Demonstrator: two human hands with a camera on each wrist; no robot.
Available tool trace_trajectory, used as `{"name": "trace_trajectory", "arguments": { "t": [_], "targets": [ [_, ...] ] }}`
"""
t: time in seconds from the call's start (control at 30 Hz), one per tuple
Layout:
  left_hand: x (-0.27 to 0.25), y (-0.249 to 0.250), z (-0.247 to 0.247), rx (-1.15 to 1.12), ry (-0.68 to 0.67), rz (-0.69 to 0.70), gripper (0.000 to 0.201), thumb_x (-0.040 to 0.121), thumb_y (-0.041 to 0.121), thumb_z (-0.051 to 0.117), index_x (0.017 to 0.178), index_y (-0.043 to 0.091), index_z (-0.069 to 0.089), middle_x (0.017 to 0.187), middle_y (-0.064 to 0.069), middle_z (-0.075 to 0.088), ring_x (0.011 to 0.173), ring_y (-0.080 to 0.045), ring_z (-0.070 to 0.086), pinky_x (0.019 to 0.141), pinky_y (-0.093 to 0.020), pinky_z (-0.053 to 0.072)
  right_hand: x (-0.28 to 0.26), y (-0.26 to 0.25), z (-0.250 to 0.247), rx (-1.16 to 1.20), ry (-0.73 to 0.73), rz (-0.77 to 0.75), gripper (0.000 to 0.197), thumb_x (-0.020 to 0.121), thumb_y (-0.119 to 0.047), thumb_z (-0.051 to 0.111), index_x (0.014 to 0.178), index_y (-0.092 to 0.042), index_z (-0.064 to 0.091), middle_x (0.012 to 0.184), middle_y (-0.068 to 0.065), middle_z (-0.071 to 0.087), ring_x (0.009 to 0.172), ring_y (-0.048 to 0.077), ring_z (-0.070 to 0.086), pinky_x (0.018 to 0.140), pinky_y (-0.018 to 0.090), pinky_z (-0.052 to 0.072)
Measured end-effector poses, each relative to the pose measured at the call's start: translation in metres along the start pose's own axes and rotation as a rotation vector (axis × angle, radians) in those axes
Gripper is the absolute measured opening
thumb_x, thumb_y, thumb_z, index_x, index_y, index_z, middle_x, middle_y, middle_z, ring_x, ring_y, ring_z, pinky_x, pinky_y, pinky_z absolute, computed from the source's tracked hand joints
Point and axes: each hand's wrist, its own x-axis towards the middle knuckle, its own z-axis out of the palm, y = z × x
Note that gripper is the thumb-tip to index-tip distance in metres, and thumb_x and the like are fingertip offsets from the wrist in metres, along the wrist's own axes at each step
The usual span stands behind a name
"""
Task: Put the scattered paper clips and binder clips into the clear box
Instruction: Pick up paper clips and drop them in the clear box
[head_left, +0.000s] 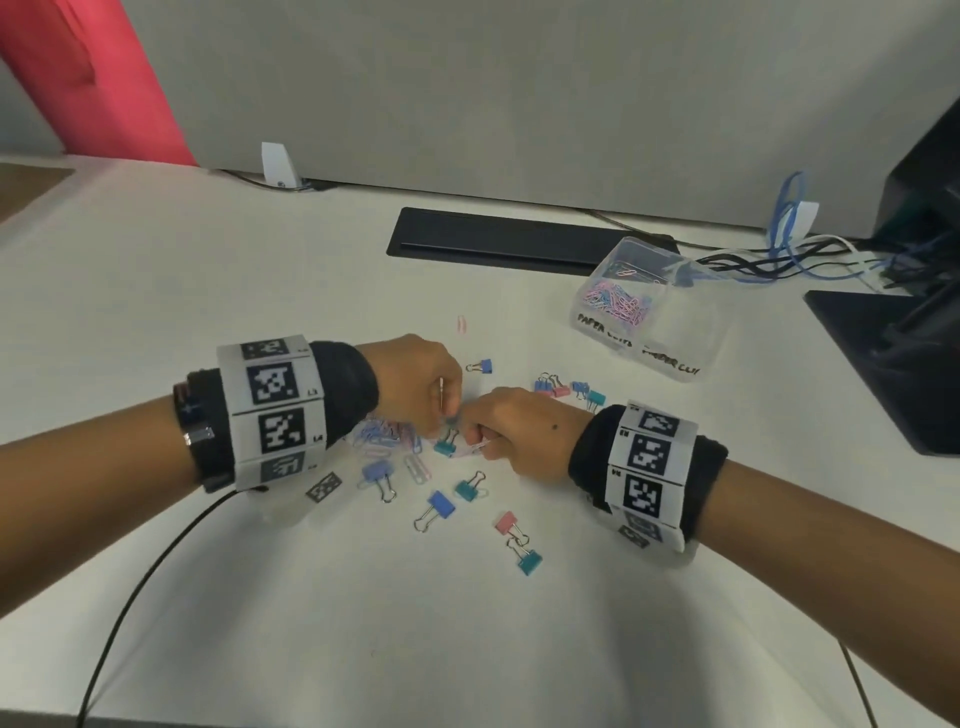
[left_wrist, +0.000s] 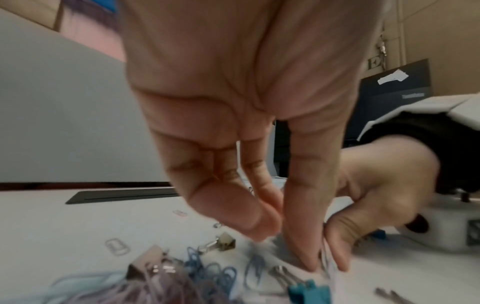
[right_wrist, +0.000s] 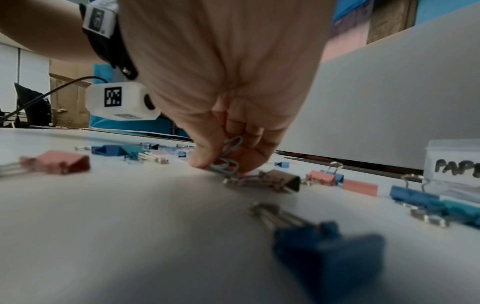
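Two hands meet on a white tabletop (head_left: 260, 597) below a grey partition (head_left: 519, 93): right hand (head_left: 519, 431) pinches paper clips (right_wrist: 228, 160), left hand (head_left: 415, 384) pinches too; clear box (head_left: 649, 306) well beyond the fingers (right_wrist: 202, 158)

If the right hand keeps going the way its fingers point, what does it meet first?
The right hand points toward the left hand, fingertips nearly touching already; it would likely meet those fingers first, above the teal binder clip. Depth unclear.

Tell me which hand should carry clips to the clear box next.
The right hand: it already pinches paper clips and lies nearer the clear box, which stands to its right side.
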Motion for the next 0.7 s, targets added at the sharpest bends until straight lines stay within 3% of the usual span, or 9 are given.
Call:
{"name": "trace_trajectory", "arguments": {
  "t": [0.07,0.17,0.27,0.37,0.43,0.53,0.7],
  "targets": [
    [-0.004,-0.003,0.006,0.071,-0.048,0.008,0.033,0.078,0.015,0.07,0.109,0.015,0.058,0.09,0.006,0.05,0.083,-0.01,0.048,0.068,-0.016,0.042,-0.002,0.0,-0.002,-0.004,0.001,0.021,0.02,0.086,0.005,0.047,0.098,-0.008,0.056,0.076,-0.007,0.04,0.082,0.017,0.042,0.075,0.03,0.039],
    [-0.009,-0.007,0.016,0.114,-0.096,0.039,0.058,0.075,0.022,0.073,0.126,0.018,0.045,0.11,0.002,0.044,0.099,-0.015,0.045,0.092,-0.029,0.045,-0.006,0.002,-0.006,0.062,0.06,0.08,0.023,0.09,0.0,0.045,0.107,-0.003,0.059,0.094,0.003,0.053,0.085,0.013,0.041,0.077,0.024,0.035],
    [-0.01,-0.01,0.027,0.062,-0.041,0.074,0.063,0.076,0.02,0.073,0.129,0.017,0.04,0.121,0.0,0.044,0.1,-0.012,0.042,0.087,-0.023,0.04,-0.013,0.007,-0.013,0.357,0.172,0.201,0.023,0.091,-0.002,0.046,0.106,-0.003,0.064,0.092,0.011,0.063,0.079,0.014,0.051,0.075,0.024,0.043],
    [-0.007,-0.011,0.034,0.0,0.039,0.082,0.054,0.077,0.017,0.072,0.124,0.015,0.044,0.114,0.0,0.046,0.094,-0.013,0.045,0.079,-0.022,0.039,-0.021,0.009,-0.025,0.797,0.202,0.307,0.026,0.091,0.005,0.043,0.109,0.002,0.062,0.07,-0.001,0.055,0.056,0.006,0.052,0.059,0.015,0.044],
    [-0.004,-0.011,0.035,-0.045,0.062,0.077,0.046,0.08,0.015,0.069,0.12,0.014,0.048,0.104,0.003,0.048,0.086,-0.013,0.048,0.076,-0.023,0.043,-0.024,0.01,-0.031,1.053,0.184,0.339,0.025,0.093,0.006,0.04,0.108,0.008,0.059,0.07,0.0,0.055,0.057,0.009,0.046,0.056,0.016,0.042],
    [0.0,-0.01,0.035,-0.045,0.064,0.08,0.036,0.085,0.016,0.064,0.118,0.011,0.052,0.094,0.003,0.053,0.082,-0.013,0.05,0.074,-0.021,0.043,-0.026,0.014,-0.036,1.326,0.123,0.384,0.023,0.095,0.003,0.036,0.091,0.003,0.059,0.076,0.002,0.054,0.062,0.012,0.043,0.055,0.017,0.042],
    [0.002,-0.011,0.036,-0.006,0.019,0.078,0.03,0.09,0.018,0.056,0.119,0.01,0.053,0.082,0.007,0.049,0.082,-0.012,0.048,0.067,-0.017,0.039,-0.026,0.024,-0.032,1.694,0.054,0.455,0.027,0.095,0.002,0.032,0.086,-0.004,0.058,0.078,0.007,0.057,0.045,0.005,0.054,0.045,0.012,0.047]
  ]
}}
